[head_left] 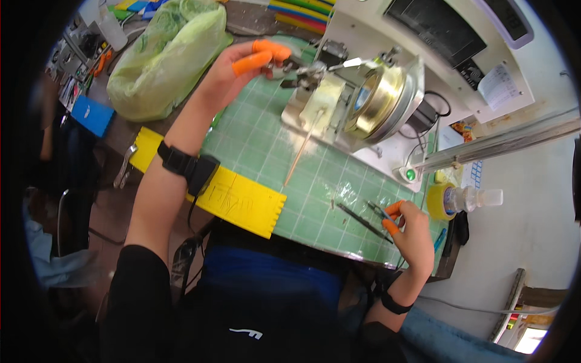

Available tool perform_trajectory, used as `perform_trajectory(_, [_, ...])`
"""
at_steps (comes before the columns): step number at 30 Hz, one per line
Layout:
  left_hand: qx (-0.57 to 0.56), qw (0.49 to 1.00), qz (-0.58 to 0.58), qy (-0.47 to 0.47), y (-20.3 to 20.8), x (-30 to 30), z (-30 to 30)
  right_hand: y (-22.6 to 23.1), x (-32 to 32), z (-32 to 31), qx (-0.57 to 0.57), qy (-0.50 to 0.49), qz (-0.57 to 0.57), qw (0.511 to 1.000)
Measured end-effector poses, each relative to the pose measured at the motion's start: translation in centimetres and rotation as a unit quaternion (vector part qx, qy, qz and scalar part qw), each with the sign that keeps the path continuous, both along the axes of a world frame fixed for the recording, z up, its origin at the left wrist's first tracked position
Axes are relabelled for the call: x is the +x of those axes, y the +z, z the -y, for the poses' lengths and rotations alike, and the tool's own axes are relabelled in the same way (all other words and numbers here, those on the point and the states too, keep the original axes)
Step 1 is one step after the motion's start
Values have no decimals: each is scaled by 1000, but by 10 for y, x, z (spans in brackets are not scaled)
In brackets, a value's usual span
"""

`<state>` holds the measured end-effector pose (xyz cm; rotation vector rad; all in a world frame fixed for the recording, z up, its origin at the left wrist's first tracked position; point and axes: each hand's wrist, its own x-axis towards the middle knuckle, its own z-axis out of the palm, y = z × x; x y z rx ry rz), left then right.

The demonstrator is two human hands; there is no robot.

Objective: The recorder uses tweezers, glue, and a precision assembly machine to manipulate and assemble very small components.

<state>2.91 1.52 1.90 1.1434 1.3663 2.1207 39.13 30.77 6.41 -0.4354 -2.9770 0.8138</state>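
Note:
My left hand, with orange finger cots, reaches up to the small metal fixture at the front of a winding machine with a brass-coloured round drum; thumb and forefinger pinch a small part there. My right hand, also in orange cots, rests at the near right edge of the green cutting mat and grips a small pair of pliers. Dark tweezers lie on the mat just left of that hand. A thin wooden stick leans from the machine down onto the mat.
A yellow notched plastic ruler lies along the mat's near edge. A green plastic bag sits at the far left. A tape roll and a clear bottle stand at the right. Another person sits at the left edge.

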Motion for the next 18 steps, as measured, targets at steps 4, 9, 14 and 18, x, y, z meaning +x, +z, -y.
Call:
perform_trajectory(4, [-94,986,-109,86,22,-1,-17,5,0,5,60,28,-6,998])
perform_trajectory(9, [-174,934,-284,128,99,45,-22,2,-9,14,69,-34,0,997])
perform_trajectory(14, [-171,727,-627,220,93,35,-26,14,-3,17,70,-12,-41,997])
perform_trajectory(18, [-94,751,-630,176,91,35,-29,49,21,33,-83,-85,-15,993])
